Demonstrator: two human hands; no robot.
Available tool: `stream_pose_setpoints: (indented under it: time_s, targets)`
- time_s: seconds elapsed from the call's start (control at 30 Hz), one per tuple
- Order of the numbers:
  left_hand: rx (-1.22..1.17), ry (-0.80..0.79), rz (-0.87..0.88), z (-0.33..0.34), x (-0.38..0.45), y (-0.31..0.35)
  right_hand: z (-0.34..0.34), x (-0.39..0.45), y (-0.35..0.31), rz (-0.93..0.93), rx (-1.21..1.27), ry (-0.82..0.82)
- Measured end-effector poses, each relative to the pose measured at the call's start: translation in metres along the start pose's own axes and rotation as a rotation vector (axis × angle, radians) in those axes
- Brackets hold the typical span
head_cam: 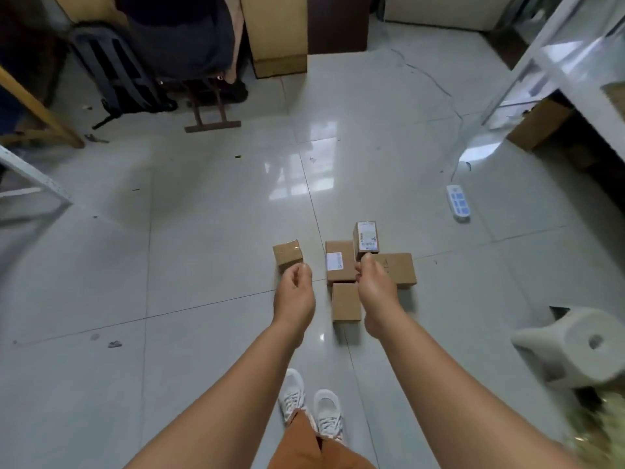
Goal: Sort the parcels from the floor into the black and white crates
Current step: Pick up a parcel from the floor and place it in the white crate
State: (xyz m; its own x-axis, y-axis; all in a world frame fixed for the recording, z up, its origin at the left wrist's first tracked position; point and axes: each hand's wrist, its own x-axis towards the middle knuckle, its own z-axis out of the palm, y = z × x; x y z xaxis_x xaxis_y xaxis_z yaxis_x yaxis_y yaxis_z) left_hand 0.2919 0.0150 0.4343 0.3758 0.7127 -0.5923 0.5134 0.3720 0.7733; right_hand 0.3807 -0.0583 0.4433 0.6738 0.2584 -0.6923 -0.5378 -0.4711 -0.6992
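Note:
Several brown cardboard parcels lie clustered on the tiled floor ahead of me. A small cube parcel (287, 256) sits apart on the left. A flat parcel with a white label (339, 262), a plain parcel (400, 267) and another plain parcel (346, 301) lie close together. My right hand (375, 289) pinches the near end of a small labelled parcel (366, 238), held over the cluster. My left hand (294, 294) hovers by the cube parcel, loosely curled and holding nothing. Neither crate shows in this view.
A white power strip (458, 203) with its cable lies on the floor at the right. A white stool (571, 346) stands at my right. A backpack (118, 72) and a chair base (213, 123) are far left. A white shelf frame (558, 62) is far right.

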Motion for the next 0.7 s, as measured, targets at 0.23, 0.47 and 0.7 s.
stream_pose_setpoints:
  time_s: [0.23,0.47,0.7]
  targets:
    - [0.07,-0.138,-0.053,0.034,0.064,-0.021,-0.015,0.065,0.03,0.15,0.07,0.117]
    - [0.145,-0.17,-0.109,0.073,0.131,-0.074,-0.021,0.142,0.085,0.271,0.058,0.151]
    - [0.215,-0.19,-0.172,0.123,0.196,-0.151,-0.026,0.233,0.156,0.337,-0.037,0.111]
